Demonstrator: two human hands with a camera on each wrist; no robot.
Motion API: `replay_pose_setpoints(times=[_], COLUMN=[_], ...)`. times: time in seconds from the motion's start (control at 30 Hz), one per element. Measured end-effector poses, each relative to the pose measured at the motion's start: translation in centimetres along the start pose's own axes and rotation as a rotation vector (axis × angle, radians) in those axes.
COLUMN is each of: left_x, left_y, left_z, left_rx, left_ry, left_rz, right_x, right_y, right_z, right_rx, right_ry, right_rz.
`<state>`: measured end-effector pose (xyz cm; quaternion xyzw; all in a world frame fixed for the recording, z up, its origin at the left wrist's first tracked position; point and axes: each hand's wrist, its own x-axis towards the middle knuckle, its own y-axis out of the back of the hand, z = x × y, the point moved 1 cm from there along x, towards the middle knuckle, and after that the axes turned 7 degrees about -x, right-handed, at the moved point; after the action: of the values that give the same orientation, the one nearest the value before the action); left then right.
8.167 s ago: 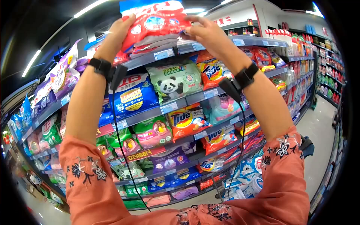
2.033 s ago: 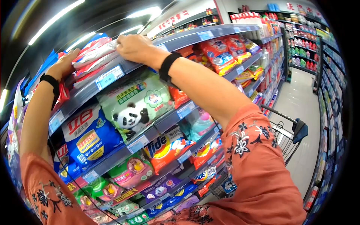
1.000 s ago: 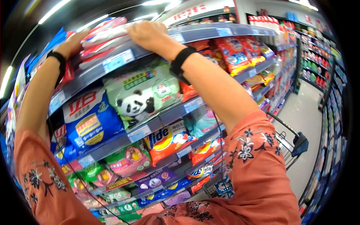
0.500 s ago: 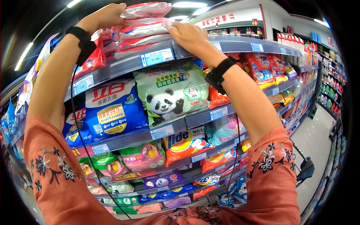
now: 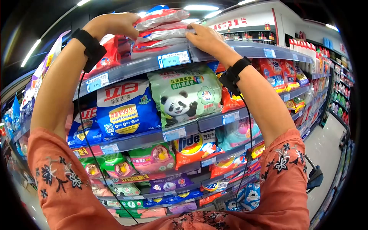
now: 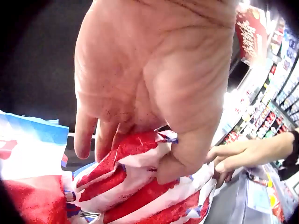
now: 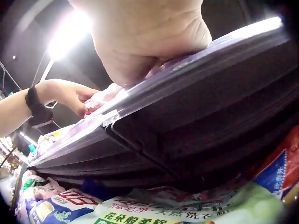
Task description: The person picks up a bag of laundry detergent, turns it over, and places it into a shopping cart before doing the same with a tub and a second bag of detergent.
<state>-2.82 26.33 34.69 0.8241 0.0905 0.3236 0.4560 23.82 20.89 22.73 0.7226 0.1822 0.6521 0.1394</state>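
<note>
Top bag (image 5: 163, 19) has come down since the first frame, now atop the stack (image 5: 163, 36) on the top shelf (image 5: 130, 68). My left hand's (image 5: 115, 25) fingers pinch its left end; right hand's (image 5: 207, 40) touch the stack, pinch unclear. Likely straightening; next calls for evening edges.

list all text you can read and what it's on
"立白", "除菌去渍", "99.9%", "3倍": blue bag
"花朵般柔软", "森林感清香": panda bag
"Tide", "净白去": orange bag
"天然": pink-and-green bag
"21 80": price tag below stacked bags
Possibly "5.80": tag to its left
"聚集地": wall sign, first characters blurred
Other print: mostly too small, blurred or partly hidden
</note>
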Motion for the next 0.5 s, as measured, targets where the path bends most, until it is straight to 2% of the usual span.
replay_pose_setpoints(times=[0.1, 0.2, 0.23, 0.33, 0.43, 0.5], left_x=[-0.1, -0.1, -0.5, -0.2, 0.4, 0.6], left_y=[0.7, -1.1, -1.4, -2.9, -4.0, -4.0], left_z=[1.0, 2.3, 3.9, 5.1, 5.3, 5.5], left_rx=[-0.277, -0.163, -0.039, 0.014, 0.198, 0.189], left_ry=[0.164, -0.015, -0.005, -0.095, -0.166, -0.175], left_rz=[-0.147, 0.056, 0.068, 0.171, 0.280, 0.237], right_x=[0.1, 0.2, 0.2, -0.1, 0.0, 0.0], right_y=[-0.5, -0.3, -0.2, 0.3, 0.2, -0.3], right_z=[0.4, 0.4, 0.3, 0.0, 0.2, 0.7], right_rx=[0.016, 0.021, 0.019, 0.019, 0.029, 0.027], right_ry=[0.010, 0.011, 0.008, -0.003, 0.020, 0.033], right_rz=[0.004, -0.011, -0.018, -0.033, -0.024, -0.024])
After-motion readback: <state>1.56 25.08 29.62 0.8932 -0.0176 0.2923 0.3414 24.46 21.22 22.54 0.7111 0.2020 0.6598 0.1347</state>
